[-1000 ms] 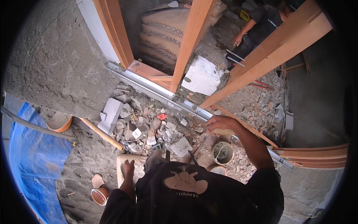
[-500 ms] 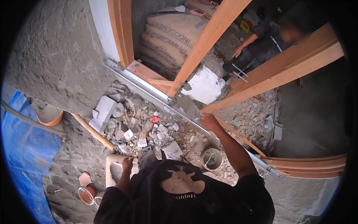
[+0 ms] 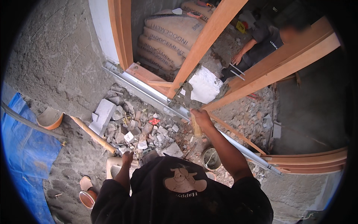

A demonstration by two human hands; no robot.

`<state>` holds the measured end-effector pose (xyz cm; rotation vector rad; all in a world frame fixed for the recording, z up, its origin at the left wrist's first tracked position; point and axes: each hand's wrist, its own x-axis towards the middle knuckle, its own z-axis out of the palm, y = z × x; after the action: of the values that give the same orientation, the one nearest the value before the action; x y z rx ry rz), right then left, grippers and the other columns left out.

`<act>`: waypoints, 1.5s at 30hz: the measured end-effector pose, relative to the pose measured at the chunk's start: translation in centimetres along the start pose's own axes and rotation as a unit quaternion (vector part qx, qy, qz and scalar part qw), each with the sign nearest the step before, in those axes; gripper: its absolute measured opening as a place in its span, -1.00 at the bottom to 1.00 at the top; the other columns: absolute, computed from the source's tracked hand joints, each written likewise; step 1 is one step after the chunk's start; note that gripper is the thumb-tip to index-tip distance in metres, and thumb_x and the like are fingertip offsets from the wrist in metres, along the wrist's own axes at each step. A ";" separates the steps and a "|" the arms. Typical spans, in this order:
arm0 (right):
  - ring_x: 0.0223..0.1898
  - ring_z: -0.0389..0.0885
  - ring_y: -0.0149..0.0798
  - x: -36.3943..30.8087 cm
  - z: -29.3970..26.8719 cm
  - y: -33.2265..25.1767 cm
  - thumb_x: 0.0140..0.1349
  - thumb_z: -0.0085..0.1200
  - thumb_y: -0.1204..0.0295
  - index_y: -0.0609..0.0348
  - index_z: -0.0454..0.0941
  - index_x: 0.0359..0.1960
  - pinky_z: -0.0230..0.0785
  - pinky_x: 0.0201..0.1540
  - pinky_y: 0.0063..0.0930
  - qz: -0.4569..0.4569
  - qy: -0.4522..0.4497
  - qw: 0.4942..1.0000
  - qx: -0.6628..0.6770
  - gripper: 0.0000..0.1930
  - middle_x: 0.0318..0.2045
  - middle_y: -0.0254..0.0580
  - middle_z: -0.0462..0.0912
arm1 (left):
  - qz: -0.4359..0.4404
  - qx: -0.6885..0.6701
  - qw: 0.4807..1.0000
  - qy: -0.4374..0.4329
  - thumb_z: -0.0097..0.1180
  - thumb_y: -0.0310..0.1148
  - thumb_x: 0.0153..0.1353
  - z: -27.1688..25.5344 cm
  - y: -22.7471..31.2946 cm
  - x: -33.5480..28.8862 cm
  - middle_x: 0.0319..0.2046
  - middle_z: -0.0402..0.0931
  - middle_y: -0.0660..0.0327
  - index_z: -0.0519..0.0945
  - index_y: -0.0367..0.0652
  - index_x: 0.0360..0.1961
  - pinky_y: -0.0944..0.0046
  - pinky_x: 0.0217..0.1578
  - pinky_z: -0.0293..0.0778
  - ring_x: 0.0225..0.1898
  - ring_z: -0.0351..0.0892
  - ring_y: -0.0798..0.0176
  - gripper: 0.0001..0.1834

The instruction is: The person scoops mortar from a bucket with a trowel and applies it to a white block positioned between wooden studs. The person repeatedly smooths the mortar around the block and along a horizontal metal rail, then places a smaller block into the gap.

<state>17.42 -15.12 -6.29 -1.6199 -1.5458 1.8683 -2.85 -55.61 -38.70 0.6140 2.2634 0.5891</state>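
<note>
Pale round wooden handle [image 3: 196, 129], part of a hand tool whose working end you cannot make out, sits in your right hand, just beside the long silver metal rail [image 3: 147, 89] near the middle of the view.

At your far left hangs a crumpled blue plastic sheet [image 3: 28, 140], with a shallow orange bowl [image 3: 56, 123] beside it. Next come a light tan cylindrical pole [image 3: 95, 135] and a pale rectangular block [image 3: 103, 115], lying next to loose grey and white rubble [image 3: 143, 125]. Those pieces may roll if you step onto them, and your footing would suffer.

Your left hand [image 3: 127, 158] is by a cream-coloured, thick-walled trough [image 3: 109, 168]. Its fingers look curled, but you cannot tell whether they pinch anything or touch the rim.

Further right, an orange-brown timber post [image 3: 204, 48] rises by the rail. Your right hand [image 3: 201, 119] is wrapped around the handle; a loose or wet grip could let it twist and knock the rail out of line.

Beneath your right forearm stands a round grey bucket [image 3: 211, 158]; swinging the elbow inward could tip it. Beyond the rail lies a rough white block [image 3: 205, 85], and a co-worker's hand [image 3: 236, 59] is near it. Pushing too hard that way might shift the block toward those fingers.
</note>
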 end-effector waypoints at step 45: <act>-0.09 0.57 0.27 3.8 -3.7 9.7 0.22 0.13 0.28 0.23 0.34 0.02 0.44 -0.08 0.07 -0.238 0.115 0.838 -0.478 -0.58 -0.14 0.23 0.58 | -0.103 -0.202 0.973 0.045 0.14 -0.07 0.15 2.1 -4.3 -2.1 -0.47 0.57 -0.16 0.61 -0.33 -0.46 -0.05 -0.26 0.40 -0.39 0.55 -0.19 -0.56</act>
<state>23.35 -14.41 -15.54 -1.4194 -2.6428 0.5849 -1.04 -59.71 -41.42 0.1514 2.1646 0.9532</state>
